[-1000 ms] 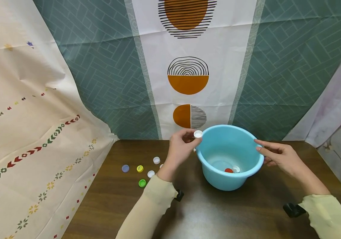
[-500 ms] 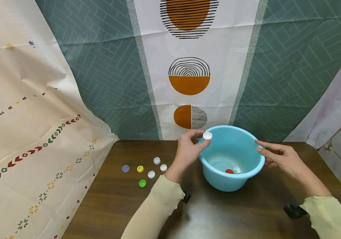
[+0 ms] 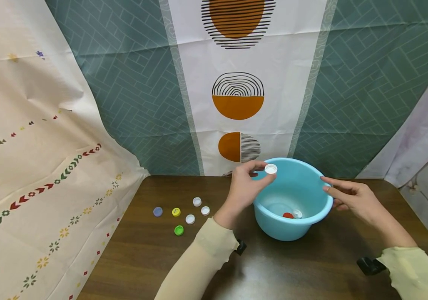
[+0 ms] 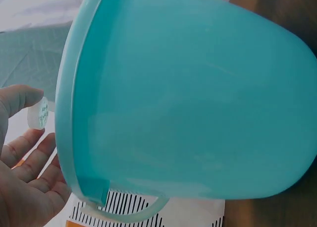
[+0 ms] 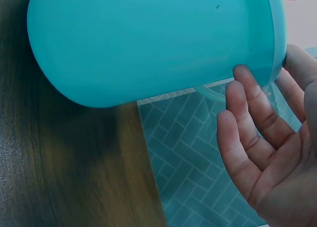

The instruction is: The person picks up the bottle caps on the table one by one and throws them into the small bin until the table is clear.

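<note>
My left hand (image 3: 245,187) pinches a white bottle cap (image 3: 271,168) between thumb and fingertips, above the left rim of a light-blue plastic basin (image 3: 285,231). In the left wrist view the same cap (image 4: 38,114) sits just outside the rim line, with printing on its face. At the basin's right side, my right hand (image 3: 356,200) grips the rim with thumb and index finger. Its other fingers (image 5: 237,138) curl below the rim outside the wall. Inside the basin lie a red cap (image 3: 287,215) and a whitish cap (image 3: 297,213).
Left of the basin, several loose caps lie on the brown wooden table (image 3: 131,258): a blue cap (image 3: 158,211), a yellow cap (image 3: 176,212), a green cap (image 3: 178,230) and white caps, one white cap (image 3: 197,201) farthest back. Patterned cloth (image 3: 131,104) hangs behind the table.
My left hand has moved right with the white cap, from beside the basin's left rim to over it. The right hand stays at the rim.
</note>
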`<state>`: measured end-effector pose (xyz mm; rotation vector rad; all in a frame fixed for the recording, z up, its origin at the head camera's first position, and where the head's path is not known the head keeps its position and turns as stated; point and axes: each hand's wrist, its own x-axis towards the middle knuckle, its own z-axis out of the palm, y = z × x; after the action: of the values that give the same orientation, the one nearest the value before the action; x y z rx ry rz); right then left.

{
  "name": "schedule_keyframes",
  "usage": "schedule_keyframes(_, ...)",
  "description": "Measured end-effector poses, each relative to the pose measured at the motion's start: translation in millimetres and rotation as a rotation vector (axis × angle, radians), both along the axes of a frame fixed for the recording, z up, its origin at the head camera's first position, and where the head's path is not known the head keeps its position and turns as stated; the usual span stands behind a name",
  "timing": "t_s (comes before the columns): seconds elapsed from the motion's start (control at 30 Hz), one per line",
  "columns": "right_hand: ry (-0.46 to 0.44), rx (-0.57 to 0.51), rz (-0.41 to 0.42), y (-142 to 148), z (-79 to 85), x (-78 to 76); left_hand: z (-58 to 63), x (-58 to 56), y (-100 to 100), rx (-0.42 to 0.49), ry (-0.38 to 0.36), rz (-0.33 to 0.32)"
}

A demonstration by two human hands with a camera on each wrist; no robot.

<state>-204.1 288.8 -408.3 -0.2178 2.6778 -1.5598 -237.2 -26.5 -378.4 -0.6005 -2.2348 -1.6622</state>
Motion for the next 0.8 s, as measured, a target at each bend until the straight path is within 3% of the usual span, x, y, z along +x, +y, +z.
schedule_keyframes(0.43, 0.008, 0.009, -0.01, -0.6, -0.7, -0.5, 2.4, 3.1, 9.6, 0.001, -0.034, -0.019)
schedule_keyframes(0.8, 0.011, 0.01, -0.015, -1.0, 0.6, -0.3, 4.0, 4.7, 9.9, -0.025, -0.069, 0.015)
